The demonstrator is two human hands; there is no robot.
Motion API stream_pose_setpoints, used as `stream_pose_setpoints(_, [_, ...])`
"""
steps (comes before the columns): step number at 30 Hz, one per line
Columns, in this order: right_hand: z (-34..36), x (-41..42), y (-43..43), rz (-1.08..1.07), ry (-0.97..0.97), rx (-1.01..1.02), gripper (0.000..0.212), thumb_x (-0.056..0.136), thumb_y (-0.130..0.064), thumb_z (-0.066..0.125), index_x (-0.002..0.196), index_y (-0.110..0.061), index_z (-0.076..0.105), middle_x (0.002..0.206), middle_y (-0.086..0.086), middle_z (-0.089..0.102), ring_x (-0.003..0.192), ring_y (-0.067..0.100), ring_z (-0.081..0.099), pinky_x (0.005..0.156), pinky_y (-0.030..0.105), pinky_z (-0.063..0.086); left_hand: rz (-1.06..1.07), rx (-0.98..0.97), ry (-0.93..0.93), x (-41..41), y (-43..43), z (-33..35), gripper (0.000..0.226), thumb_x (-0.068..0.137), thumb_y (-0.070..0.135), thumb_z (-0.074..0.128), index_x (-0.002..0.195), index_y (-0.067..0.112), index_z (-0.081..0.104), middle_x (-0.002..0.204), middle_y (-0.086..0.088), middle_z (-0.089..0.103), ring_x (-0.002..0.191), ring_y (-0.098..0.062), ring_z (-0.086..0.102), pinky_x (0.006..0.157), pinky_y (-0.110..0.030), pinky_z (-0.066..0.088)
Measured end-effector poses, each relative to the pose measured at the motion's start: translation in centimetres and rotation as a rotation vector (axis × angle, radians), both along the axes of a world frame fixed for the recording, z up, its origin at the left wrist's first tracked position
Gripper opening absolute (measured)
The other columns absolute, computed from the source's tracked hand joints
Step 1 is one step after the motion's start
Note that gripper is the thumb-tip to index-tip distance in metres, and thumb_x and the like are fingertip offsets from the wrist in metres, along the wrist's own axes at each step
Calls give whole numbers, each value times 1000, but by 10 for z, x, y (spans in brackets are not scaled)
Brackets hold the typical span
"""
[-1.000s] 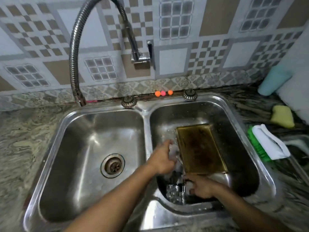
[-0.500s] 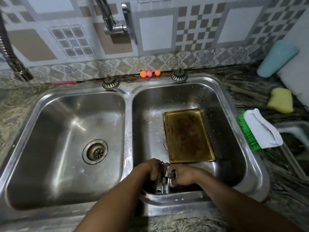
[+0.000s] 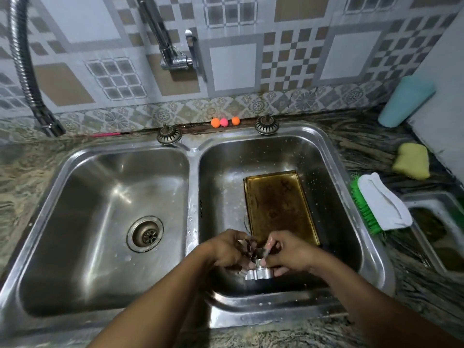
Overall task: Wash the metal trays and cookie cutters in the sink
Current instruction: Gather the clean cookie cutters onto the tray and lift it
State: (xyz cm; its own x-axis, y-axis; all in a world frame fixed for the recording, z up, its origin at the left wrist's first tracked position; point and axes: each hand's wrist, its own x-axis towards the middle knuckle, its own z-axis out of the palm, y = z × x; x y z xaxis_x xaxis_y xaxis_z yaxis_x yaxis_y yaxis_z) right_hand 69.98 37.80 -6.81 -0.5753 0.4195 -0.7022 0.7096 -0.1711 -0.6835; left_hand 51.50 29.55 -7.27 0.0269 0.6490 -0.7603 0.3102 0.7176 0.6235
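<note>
The fingers of the left hand (image 3: 227, 249) curl around a cluster of small shiny metal cutters (image 3: 258, 272), gripping it from the left. The fingers and thumb of the right hand (image 3: 291, 254) pinch the same cluster from the right. One cutter at the bottom has a scalloped wall; the shapes of the others are hidden by the fingers. The hands hold the cutters over the near edge of the right basin, toward its near left corner. Both bare forearms reach in from the near side.

Just beyond the hands, a rectangular tray (image 3: 278, 207), brown and stained, lies flat on the floor of the right basin, toward its right wall. Whether the right hand touches the tray's near edge cannot be told. Water drops speckle the basin walls.

The steel sink (image 3: 193, 187) has two basins. The left one shows a round drain (image 3: 145, 234) in its floor. On the sink's far rim sit two round metal strainers (image 3: 169, 134). Three small balls (image 3: 224, 121), orange, pink and orange, sit in a row against the tiled wall. A tap (image 3: 173, 59) hangs above the divider, and a ribbed hose (image 3: 22, 66) curves down at the far left.

On the counter (image 3: 371, 151), by the sink's right edge, lie a green brush (image 3: 376, 209) with a white handle, a yellow sponge (image 3: 411, 160) and a teal cup (image 3: 406, 101).
</note>
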Motion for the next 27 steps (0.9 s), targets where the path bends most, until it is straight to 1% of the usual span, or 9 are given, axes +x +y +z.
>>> stream_pose_setpoints(2, [16,1,19,-19,29,78,30,83,-8,78,106,-9,58,112,12,63,96,23,71,74,34,63,32,114,8,1,16,18,48,80,-9,77,124,6,64,87,7,66,61,6,66,56,-13,53])
stream_pose_setpoints(6, [27,2,63,-83,56,189,30,82,-8,79,103,-14,59,116,9,59,98,24,68,70,31,63,59,294,136,9,54,21,46,79,6,84,120,18,67,96,8,68,88,-12,68,81,-31,61])
stream_pose_setpoints(9, [12,3,83,-141,22,208,33,84,-6,77,110,-13,59,121,6,50,104,25,63,73,34,63,122,337,174,21,73,1,52,80,11,84,126,22,62,104,5,69,92,-14,67,78,-27,60])
stream_pose_setpoints(12, [-15,6,90,-189,-22,199,32,87,-4,72,116,-11,60,123,8,53,106,25,62,74,36,62,159,365,195,34,80,-26,65,79,13,85,137,23,56,123,0,68,112,-20,66,95,-39,58])
stream_pose_setpoints(16, [-43,12,91,-201,-89,245,30,90,-7,69,118,-15,62,121,9,63,105,23,63,81,38,59,161,394,237,41,76,-51,73,83,12,82,146,23,47,139,0,61,125,-19,59,104,-32,51])
stream_pose_setpoints(18, [-45,17,91,-153,-93,327,35,90,-10,70,123,-18,61,116,4,66,97,15,62,77,31,55,153,446,291,40,71,-55,70,84,17,81,145,27,48,141,3,58,129,-17,56,103,-27,49])
stream_pose_setpoints(21, [-44,23,89,-147,-87,409,45,91,-15,71,133,-21,56,109,-3,61,90,9,56,68,22,43,230,472,374,33,63,-54,69,80,36,83,141,33,50,135,5,56,121,-16,55,101,-35,51])
stream_pose_setpoints(23, [-45,27,87,-175,-93,459,51,90,-19,72,138,-21,53,123,4,59,100,15,56,77,25,45,305,447,407,29,54,-52,61,82,42,80,134,34,51,129,4,52,114,-17,56,97,-39,54])
stream_pose_setpoints(27, [-50,33,80,-235,-149,553,49,87,-24,74,132,-25,56,134,9,46,123,28,52,102,38,46,248,227,402,18,26,-60,35,84,15,72,115,21,56,117,-8,59,101,-26,62,78,-34,57])
